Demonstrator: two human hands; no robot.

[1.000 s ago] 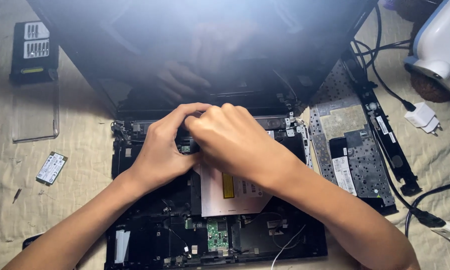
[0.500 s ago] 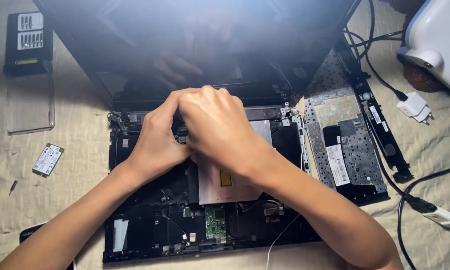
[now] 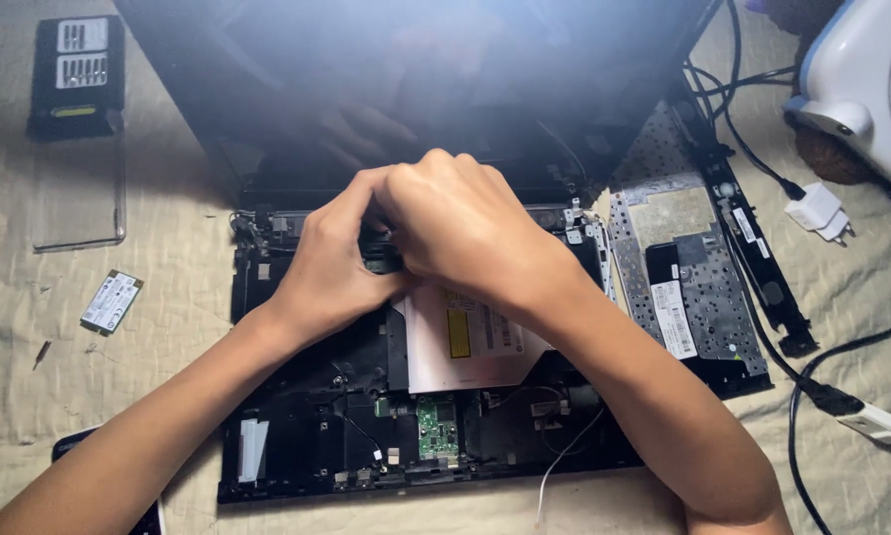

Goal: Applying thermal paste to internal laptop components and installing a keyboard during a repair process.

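Two bare hands meet over an opened laptop base in the head view, the only view there is. The left hand comes in from the lower left, its fingers curled and pressed together on a small dark part near the hinge edge of the base. The right hand reaches across from the lower right and lies partly over the left, its fingers bent down onto the same spot; how firmly either hand pinches the part cannot be told, since the fingertips are hidden under the knuckles. Just below the hands sits a flat silver optical drive with a yellow label, set in the middle of the base. Nearer the front edge a small green circuit board shows among black plastic and thin wires, and a white wire trails off the front. The dark screen stands open behind the hands and reflects them faintly.

To the right of the base lies a removed keyboard, turned underside up, silver with white stickers, and beside it a long black trim strip. A white plug with black cable rests farther right, close to a white appliance at the corner. On the left, a small card lies on the beige cloth, well apart from the base, and a black battery pack sits at the upper left.
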